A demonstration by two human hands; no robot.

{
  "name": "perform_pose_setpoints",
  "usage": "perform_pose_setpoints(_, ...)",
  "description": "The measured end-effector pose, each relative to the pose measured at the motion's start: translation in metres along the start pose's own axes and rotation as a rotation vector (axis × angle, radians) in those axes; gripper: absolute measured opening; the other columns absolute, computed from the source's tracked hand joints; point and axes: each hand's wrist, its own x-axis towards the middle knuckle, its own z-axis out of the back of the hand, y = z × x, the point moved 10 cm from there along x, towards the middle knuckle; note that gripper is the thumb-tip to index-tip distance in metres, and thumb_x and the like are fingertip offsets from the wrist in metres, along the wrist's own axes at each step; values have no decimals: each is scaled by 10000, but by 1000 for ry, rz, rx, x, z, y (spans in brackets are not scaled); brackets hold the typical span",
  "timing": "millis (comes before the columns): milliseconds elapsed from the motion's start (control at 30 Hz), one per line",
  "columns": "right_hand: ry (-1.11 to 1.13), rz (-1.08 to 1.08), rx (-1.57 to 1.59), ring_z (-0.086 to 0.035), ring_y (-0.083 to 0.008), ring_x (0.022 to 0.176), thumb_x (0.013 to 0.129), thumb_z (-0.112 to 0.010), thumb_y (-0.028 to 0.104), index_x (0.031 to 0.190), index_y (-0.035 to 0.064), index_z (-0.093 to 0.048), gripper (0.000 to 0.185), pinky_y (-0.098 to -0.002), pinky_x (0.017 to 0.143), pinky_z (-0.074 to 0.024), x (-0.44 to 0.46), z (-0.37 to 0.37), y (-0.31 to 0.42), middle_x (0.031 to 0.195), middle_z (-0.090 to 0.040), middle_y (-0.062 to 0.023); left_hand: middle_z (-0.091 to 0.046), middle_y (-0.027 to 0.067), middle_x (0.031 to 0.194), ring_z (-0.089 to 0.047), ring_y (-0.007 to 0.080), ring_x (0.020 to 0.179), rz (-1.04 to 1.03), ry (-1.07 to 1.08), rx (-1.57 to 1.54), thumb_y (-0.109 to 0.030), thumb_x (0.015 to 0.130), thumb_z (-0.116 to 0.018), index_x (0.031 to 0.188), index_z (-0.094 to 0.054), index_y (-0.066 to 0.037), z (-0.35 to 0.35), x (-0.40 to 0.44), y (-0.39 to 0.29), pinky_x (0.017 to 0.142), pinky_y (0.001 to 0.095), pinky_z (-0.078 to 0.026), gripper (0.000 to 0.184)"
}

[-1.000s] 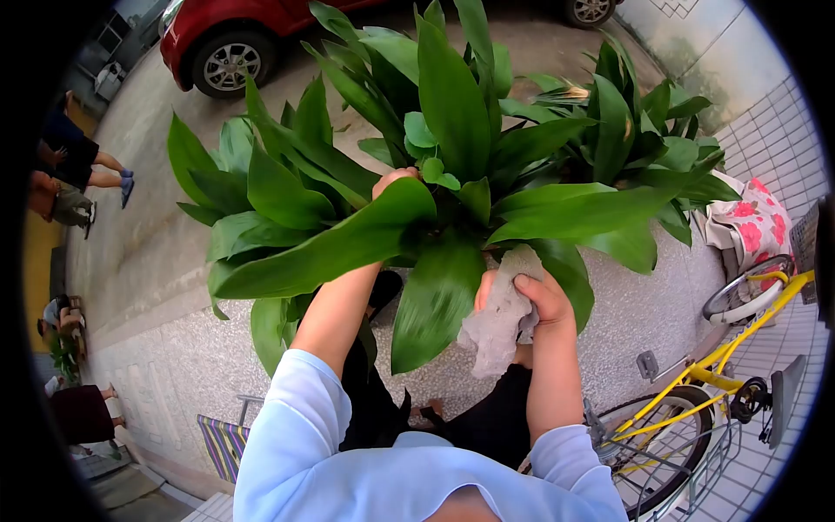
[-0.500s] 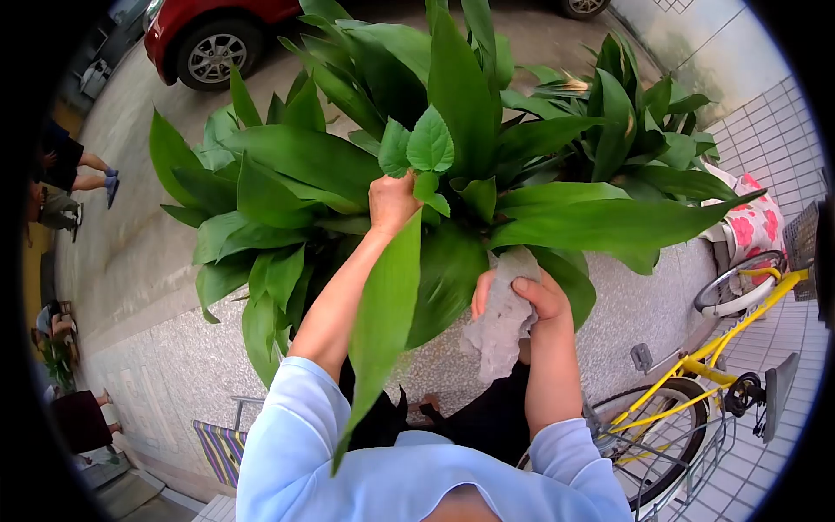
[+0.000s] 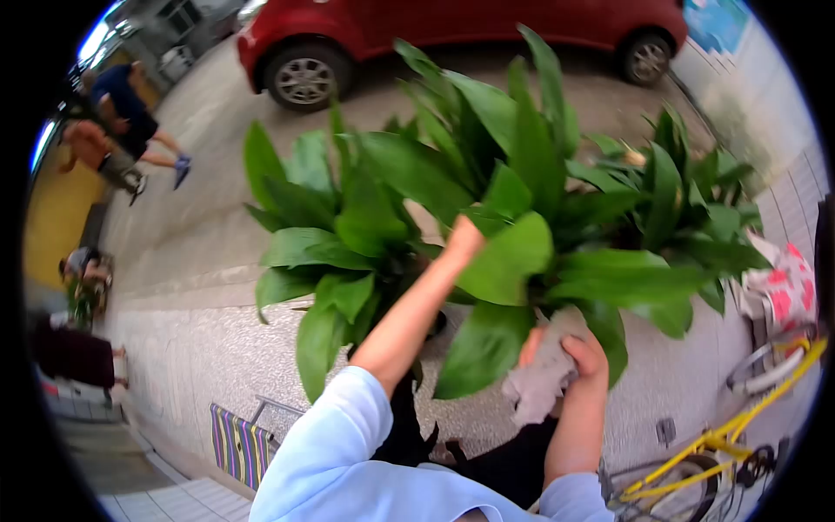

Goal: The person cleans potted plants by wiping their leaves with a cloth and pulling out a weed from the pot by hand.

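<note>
A large broad-leaved green plant fills the middle of the view. My left hand reaches in among its leaves and is closed around a leaf near its base. Most of the fingers are hidden behind foliage, and the picture is slightly blurred. Below and to the right, my right hand is closed on a crumpled grey cloth, thumb on top. The cloth's lower end hangs free, close under the lower leaves.
A red car stands behind the plant. At right are a yellow bicycle and a floral cloth. A striped folding chair is at lower left. People are at the far left.
The view has tilted up and turned left, showing more of the car. The leaf at my left hand has swung up from hanging over my arm. My right hand still holds the cloth.
</note>
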Motion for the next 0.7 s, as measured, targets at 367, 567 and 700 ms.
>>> perform_pose_setpoints(367,-347,388,-5,-499,-269,463,843,-494,505,730,-5,-553,525,-338,456,-423,-14,-12,39,540,-490,-175,-563,220,1148,-524,345,1099,-329,-54,405,-1,781,-536,1138,-554,-8,-25,-4,-8,935,396,-431,357)
perform_pose_setpoints(567,-69,344,-97,-499,-274,451,858,-481,508,730,16,-573,517,-354,453,-427,3,-6,32,528,-488,-179,-587,245,1016,-541,431,964,-274,-58,225,22,755,-504,1077,-565,-8,-25,7,-1,818,450,-460,330)
perform_pose_setpoints(700,-87,362,-94,-495,-275,443,868,-470,501,734,15,-579,516,-348,444,-424,6,-9,34,526,-487,-176,-586,245,887,-561,434,856,-213,-45,598,-51,826,-510,935,-574,13,-25,11,6,728,477,-458,141)
